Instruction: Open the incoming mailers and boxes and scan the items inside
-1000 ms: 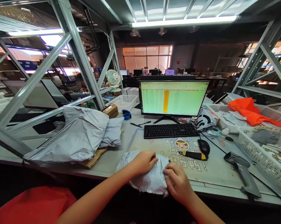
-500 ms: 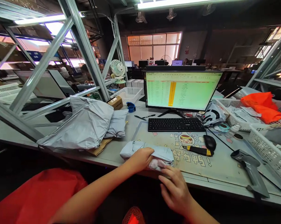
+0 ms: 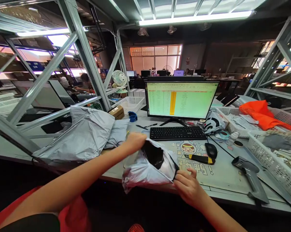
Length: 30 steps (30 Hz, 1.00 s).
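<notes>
Both hands grip one grey poly mailer bag point(image 3: 147, 167): the left hand point(image 3: 135, 141) pinches the upper lip of its mouth and lifts it, fingers closed on the film; the right hand point(image 3: 187, 187) holds the lower right edge, thumb and fingers closed on the plastic near the seam. The bag is held just above the near edge of the desk point(image 3: 223, 180), over the left part of the printed desk mat point(image 3: 196, 167), its mouth pulled wide so that the dark inside faces the camera. What lies within cannot be told.

Step in hand, by judgement: opening the bag, with the mouth spread but nothing yet drawn out or put in. The next move calls for one hand to keep the lip taut while the other lets go and reaches into the opening; the thin film will slacken and fold shut if both grips ease together.

Surroundings, going outward: a yellow-and-black utility knife point(image 3: 199, 158) lies on the mat just right of the bag, a mouse point(image 3: 211, 150) beyond it, a keyboard point(image 3: 177, 133) behind, and a monitor point(image 3: 181, 100) showing a spreadsheet. A handheld scanner point(image 3: 250, 175) rests on the desk at right, near a white basket point(image 3: 273, 161). A pile of grey mailer bags point(image 3: 85, 135) lies at left, beneath the steel racking point(image 3: 85, 54). An orange cloth point(image 3: 261, 114) lies in a far basket.
</notes>
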### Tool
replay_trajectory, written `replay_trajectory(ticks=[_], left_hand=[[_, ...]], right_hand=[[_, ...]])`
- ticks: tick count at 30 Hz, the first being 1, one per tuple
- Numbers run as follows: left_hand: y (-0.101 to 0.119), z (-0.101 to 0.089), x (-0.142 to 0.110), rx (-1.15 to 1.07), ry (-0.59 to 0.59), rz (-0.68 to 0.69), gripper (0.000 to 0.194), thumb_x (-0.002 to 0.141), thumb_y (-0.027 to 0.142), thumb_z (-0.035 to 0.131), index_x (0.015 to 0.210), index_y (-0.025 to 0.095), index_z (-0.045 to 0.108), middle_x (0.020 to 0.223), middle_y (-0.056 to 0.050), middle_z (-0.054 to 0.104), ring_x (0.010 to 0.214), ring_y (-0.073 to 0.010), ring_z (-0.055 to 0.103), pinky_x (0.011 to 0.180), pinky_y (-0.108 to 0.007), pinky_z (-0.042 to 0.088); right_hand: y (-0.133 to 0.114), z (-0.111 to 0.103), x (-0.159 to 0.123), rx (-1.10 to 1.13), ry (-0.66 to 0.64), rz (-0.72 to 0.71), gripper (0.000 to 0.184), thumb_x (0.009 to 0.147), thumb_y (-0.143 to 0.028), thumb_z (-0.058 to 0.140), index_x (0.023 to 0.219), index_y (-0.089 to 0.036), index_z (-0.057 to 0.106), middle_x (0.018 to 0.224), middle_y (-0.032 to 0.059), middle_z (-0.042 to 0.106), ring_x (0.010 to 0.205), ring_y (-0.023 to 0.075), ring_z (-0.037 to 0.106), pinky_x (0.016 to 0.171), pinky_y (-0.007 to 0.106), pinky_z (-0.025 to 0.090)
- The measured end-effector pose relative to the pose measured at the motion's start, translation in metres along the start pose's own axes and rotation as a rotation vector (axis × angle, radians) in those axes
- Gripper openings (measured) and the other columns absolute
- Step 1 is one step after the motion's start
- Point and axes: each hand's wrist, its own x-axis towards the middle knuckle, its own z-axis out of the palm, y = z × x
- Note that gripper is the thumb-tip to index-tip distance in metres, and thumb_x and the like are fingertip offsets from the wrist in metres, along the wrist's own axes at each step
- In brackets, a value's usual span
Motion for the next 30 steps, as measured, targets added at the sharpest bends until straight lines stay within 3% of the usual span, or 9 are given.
replay_trajectory(ticks=[3,6,11,15,18,20,23,26,30], left_hand=[[-0.042,-0.006,-0.005,0.022,0.037,-0.108,0.02,0.092,0.017,0.048,0.08,0.015,0.065,0.088,-0.018,0.071,0.091,-0.029,0.068,0.08,-0.036,0.047],[-0.05,0.011,-0.012,-0.015,0.036,-0.147,0.024,0.093,0.021,0.046,0.079,0.017,0.064,0.088,-0.014,0.072,0.088,-0.0271,0.068,0.079,-0.035,0.047],[-0.004,0.05,-0.029,-0.152,0.008,-0.071,0.024,0.086,0.012,0.046,0.101,0.016,0.065,0.103,-0.011,0.073,0.097,-0.0227,0.068,0.085,-0.032,0.052],[0.047,0.048,-0.05,-0.323,0.101,0.084,0.052,0.078,0.004,0.046,0.128,0.016,0.057,0.135,-0.011,0.063,0.128,-0.0206,0.056,0.111,-0.035,0.043],[0.086,0.04,-0.061,-0.407,0.174,0.295,0.049,0.081,0.007,0.048,0.127,0.021,0.061,0.147,-0.008,0.054,0.146,-0.0252,0.038,0.122,-0.046,0.03],[0.109,0.036,-0.062,-0.391,0.136,0.386,0.038,0.088,0.019,0.054,0.124,0.022,0.064,0.144,-0.009,0.058,0.143,-0.0301,0.042,0.122,-0.053,0.028],[0.13,0.033,-0.057,-0.475,0.031,0.282,0.052,0.088,0.043,0.064,0.132,0.017,0.06,0.136,-0.016,0.063,0.126,-0.0338,0.058,0.113,-0.055,0.039],[0.128,0.03,-0.05,-0.706,-0.031,0.15,0.066,0.08,0.051,0.072,0.135,0.016,0.058,0.138,-0.016,0.062,0.123,-0.0322,0.059,0.107,-0.046,0.045],[0.091,0.033,-0.047,-0.914,-0.078,0.139,0.037,0.088,0.049,0.059,0.1,0.016,0.073,0.104,-0.008,0.074,0.095,-0.0254,0.066,0.089,-0.036,0.051]], right_hand=[[0.019,-0.013,-0.024,-0.008,-0.067,0.086,0.027,0.103,-0.015,0.044,0.078,-0.019,0.055,0.073,-0.0014,0.06,0.08,0.0155,0.056,0.094,0.039,0.026],[0.034,-0.01,-0.029,0.014,-0.208,0.264,0.031,0.102,-0.021,0.041,0.075,-0.02,0.056,0.075,0.0011,0.06,0.079,0.0178,0.054,0.093,0.04,0.028],[0.033,0.009,-0.004,0.225,-0.398,0.809,0.048,0.103,-0.042,0.029,0.076,-0.021,0.062,0.084,0.0084,0.069,0.08,0.0226,0.062,0.074,0.033,0.04],[0.028,0.027,0.009,0.188,-0.368,0.97,0.046,0.093,-0.059,0.051,0.079,-0.02,0.069,0.077,0.012,0.071,0.07,0.026,0.064,0.061,0.031,0.035],[0.028,0.038,0.015,0.237,-0.298,1.004,0.047,0.093,-0.056,0.048,0.076,-0.019,0.07,0.078,0.0124,0.072,0.07,0.0253,0.063,0.062,0.031,0.036],[0.028,0.039,0.021,0.292,-0.223,1.006,0.054,0.097,-0.057,0.038,0.072,-0.019,0.068,0.075,0.0105,0.071,0.068,0.0232,0.062,0.062,0.031,0.038],[0.019,0.027,0.039,0.386,-0.1,0.996,0.066,0.1,-0.061,0.025,0.075,-0.018,0.067,0.074,0.0078,0.069,0.068,0.0214,0.061,0.062,0.03,0.042],[0.0,0.009,0.059,0.511,-0.026,0.907,0.065,0.1,-0.064,0.028,0.081,-0.018,0.07,0.085,0.0068,0.071,0.079,0.0214,0.065,0.071,0.031,0.05],[-0.01,-0.003,0.062,0.796,0.156,0.63,0.048,0.104,-0.053,0.036,0.101,-0.024,0.075,0.113,0.0058,0.073,0.109,0.0223,0.065,0.101,0.037,0.048]])
